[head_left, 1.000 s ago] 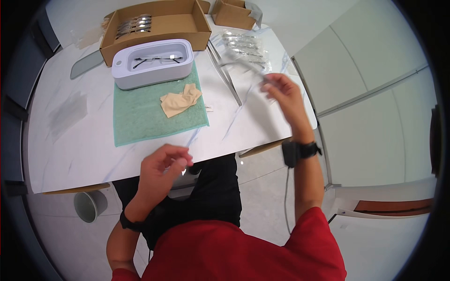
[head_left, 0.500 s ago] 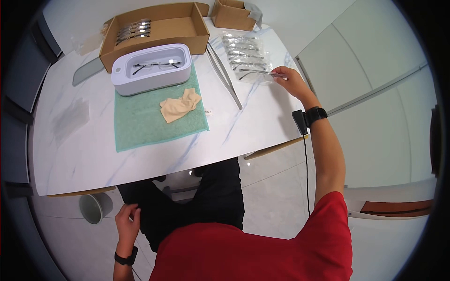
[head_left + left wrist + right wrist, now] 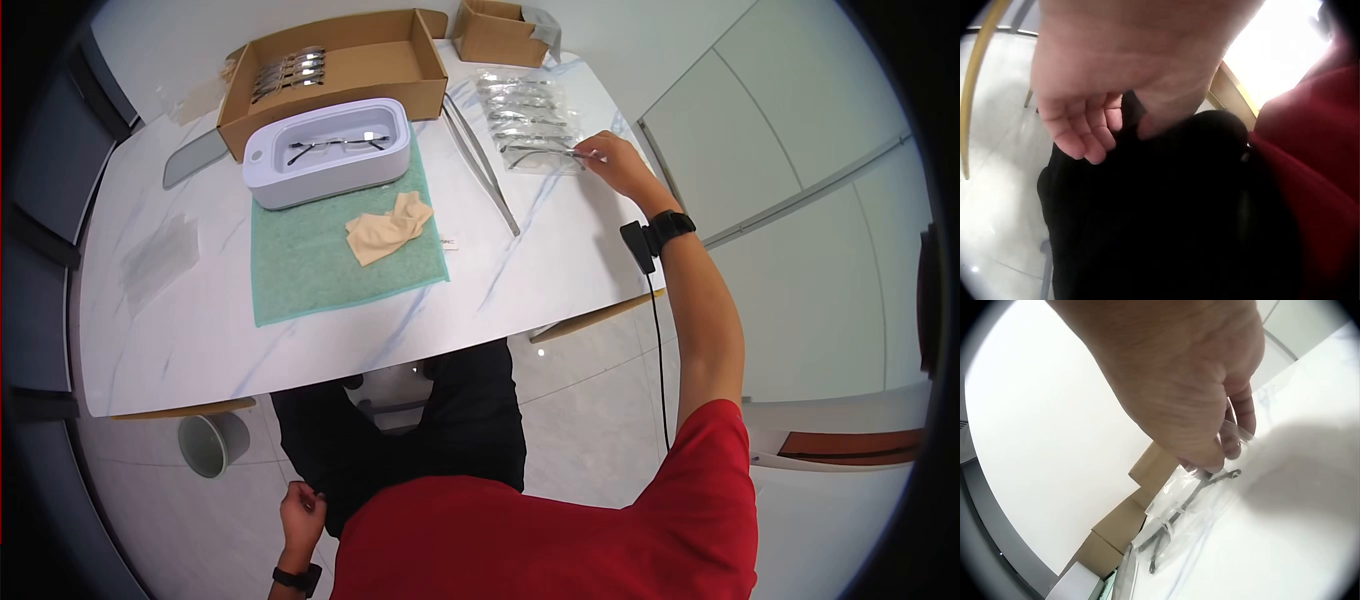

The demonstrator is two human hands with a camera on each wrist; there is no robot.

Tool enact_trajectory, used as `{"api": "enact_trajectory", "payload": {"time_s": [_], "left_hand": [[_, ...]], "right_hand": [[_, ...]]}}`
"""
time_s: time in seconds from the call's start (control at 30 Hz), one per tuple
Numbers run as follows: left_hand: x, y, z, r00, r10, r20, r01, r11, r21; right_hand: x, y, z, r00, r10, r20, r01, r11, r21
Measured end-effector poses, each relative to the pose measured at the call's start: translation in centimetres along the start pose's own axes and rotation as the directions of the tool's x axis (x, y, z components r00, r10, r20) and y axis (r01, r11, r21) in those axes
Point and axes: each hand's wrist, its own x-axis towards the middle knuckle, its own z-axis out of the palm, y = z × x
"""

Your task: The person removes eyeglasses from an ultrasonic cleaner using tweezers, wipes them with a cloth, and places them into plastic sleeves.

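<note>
We have the right hand (image 3: 622,168) out at the far right of the table (image 3: 565,240), its thumb and fingers pinching the edge of a clear bag (image 3: 1172,540) that holds a pair of glasses with dark temples. That bag lies flat on the tabletop, at the near end of a row of bagged glasses (image 3: 522,103). Our left hand (image 3: 303,515) hangs low beside the black trousers (image 3: 400,430), its fingers relaxed and loosely curved. Left of the row we see long grey tweezers (image 3: 490,184), then a green towel (image 3: 310,270) with a crumpled beige cloth (image 3: 385,235) on it. A white tub (image 3: 330,187) rests on the towel's far part, with another pair of glasses (image 3: 335,144) inside. Behind the tub stands an open cardboard box (image 3: 425,97) with several pairs of glasses lined up at its left, and a smaller carton (image 3: 490,38) stands to its right.
</note>
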Motion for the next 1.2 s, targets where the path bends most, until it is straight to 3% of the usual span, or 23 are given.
{"api": "enact_trajectory", "payload": {"time_s": [0.13, 0.37, 0.43, 0.47, 0.57, 0.63, 0.7, 0.73, 0.77, 0.83, 0.9, 1.0, 1.03, 1.07, 1.13, 1.2], "left_hand": [[-0.2, -3.2, 0.8, 0.993, -0.114, 0.009, 0.114, 0.984, -0.138], [-0.4, -4.9, 1.7, 0.989, -0.146, 0.001, 0.143, 0.971, -0.189], [-0.5, -4.9, 2.2, 0.991, -0.124, -0.052, 0.108, 0.965, -0.239], [-0.5, -5.0, 2.4, 0.989, -0.134, -0.053, 0.118, 0.963, -0.243], [-0.7, -6.3, 3.2, 0.996, -0.058, -0.063, 0.035, 0.951, -0.308], [-0.6, -3.7, 2.3, 1.0, 0.018, -0.025, -0.023, 0.971, -0.237], [-0.7, -3.3, 2.1, 0.999, 0.054, 0.002, -0.052, 0.969, -0.24], [-0.9, -2.6, 1.6, 0.995, -0.042, 0.085, 0.064, 0.959, -0.277], [-1.1, -2.3, 1.3, 0.993, -0.045, 0.112, 0.076, 0.955, -0.288], [-1.6, -2.4, 1.1, 0.988, -0.034, 0.149, 0.078, 0.95, -0.304], [-1.4, -2.8, 0.2, 0.955, -0.08, 0.286, 0.16, 0.95, -0.269], [-0.4, -2.9, -1.2, 0.943, -0.004, 0.334, 0.08, 0.973, -0.215], [-0.1, -2.8, -1.2, 0.954, 0.062, 0.294, -0.01, 0.985, -0.175], [-0.1, -2.1, -1.1, 0.95, 0.07, 0.305, -0.016, 0.984, -0.176], [-0.1, -0.8, -1.0, 0.975, 0.123, 0.183, -0.127, 0.992, 0.01], [-0.1, -0.9, -0.6, 0.975, 0.17, 0.144, -0.181, 0.981, 0.064]], "right_hand": [[0.5, 0.2, 0.2, 1.0, -0.005, 0.007, 0.006, 0.997, -0.075], [0.0, 0.0, 0.5, 0.998, 0.001, -0.064, -0.012, 0.986, -0.168], [-0.8, 0.0, 0.7, 0.952, -0.161, -0.26, 0.074, 0.947, -0.312], [-1.2, -0.9, 0.7, 0.953, -0.167, -0.252, 0.084, 0.947, -0.311], [-3.3, -4.7, 0.3, 0.811, -0.311, -0.495, 0.213, 0.946, -0.244], [-5.7, -9.4, 0.0, 0.809, -0.293, -0.51, 0.295, 0.952, -0.08], [-8.1, -13.3, 0.7, 0.72, -0.428, -0.547, 0.455, 0.885, -0.094], [-9.5, -15.1, 1.4, 0.695, -0.466, -0.547, 0.508, 0.857, -0.085], [-11.0, -16.6, 2.3, 0.682, -0.505, -0.529, 0.57, 0.82, -0.048], [-14.7, -18.8, 5.3, 0.731, -0.531, -0.428, 0.613, 0.787, 0.071], [-16.7, -20.8, 8.9, 0.682, -0.657, -0.321, 0.72, 0.681, 0.137], [-18.4, -22.6, 15.2, 0.701, -0.677, -0.225, 0.71, 0.635, 0.304], [-18.6, -22.5, 17.0, 0.709, -0.669, -0.224, 0.704, 0.647, 0.292], [-19.0, -22.4, 18.6, 0.738, -0.653, -0.172, 0.667, 0.665, 0.336], [-19.6, -22.0, 20.5, 0.762, -0.635, -0.125, 0.629, 0.682, 0.373], [-20.2, -21.7, 21.8, 0.765, -0.64, -0.065, 0.615, 0.699, 0.365]]}}
